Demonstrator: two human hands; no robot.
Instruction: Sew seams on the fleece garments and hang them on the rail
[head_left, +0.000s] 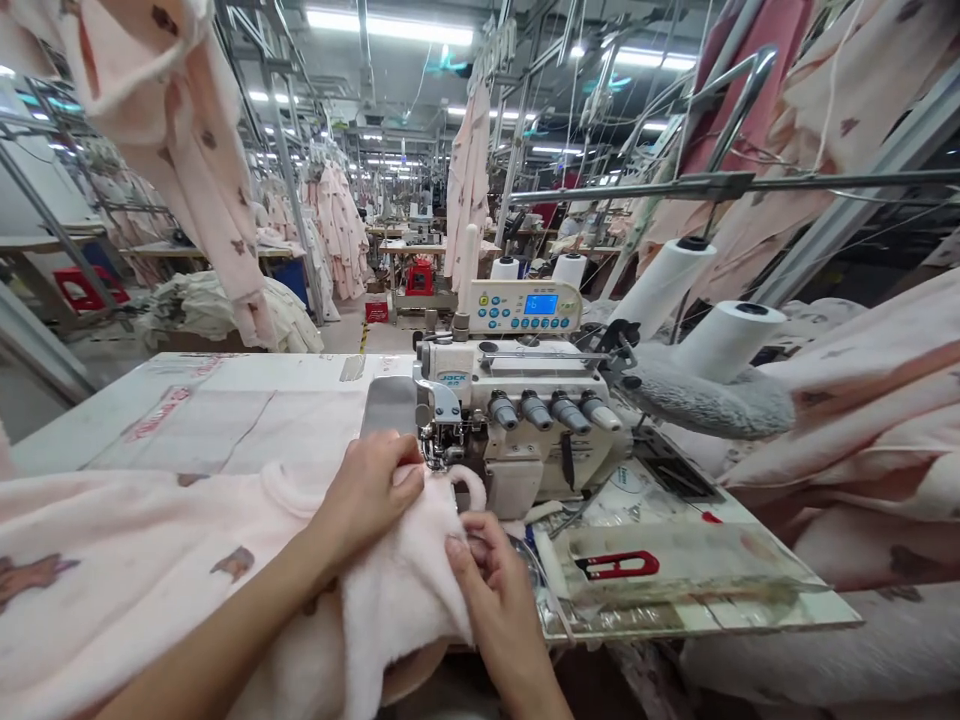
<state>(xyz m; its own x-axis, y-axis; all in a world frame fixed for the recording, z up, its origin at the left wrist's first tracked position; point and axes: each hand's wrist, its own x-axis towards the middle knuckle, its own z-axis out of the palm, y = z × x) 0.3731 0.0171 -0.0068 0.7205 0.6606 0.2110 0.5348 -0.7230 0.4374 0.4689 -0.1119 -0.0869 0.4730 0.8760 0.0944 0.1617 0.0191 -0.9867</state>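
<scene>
Under both hands lies the cloth [409, 565], reaching the machine [517, 450] just beyond. The left hand [373, 482] curls on it, whether pinching I cannot tell; the right hand [496, 590] pinches its edge.

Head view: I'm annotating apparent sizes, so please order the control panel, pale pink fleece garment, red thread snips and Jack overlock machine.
Largest to smallest:
1. Pale pink fleece garment
2. Jack overlock machine
3. Control panel
4. Red thread snips
</scene>
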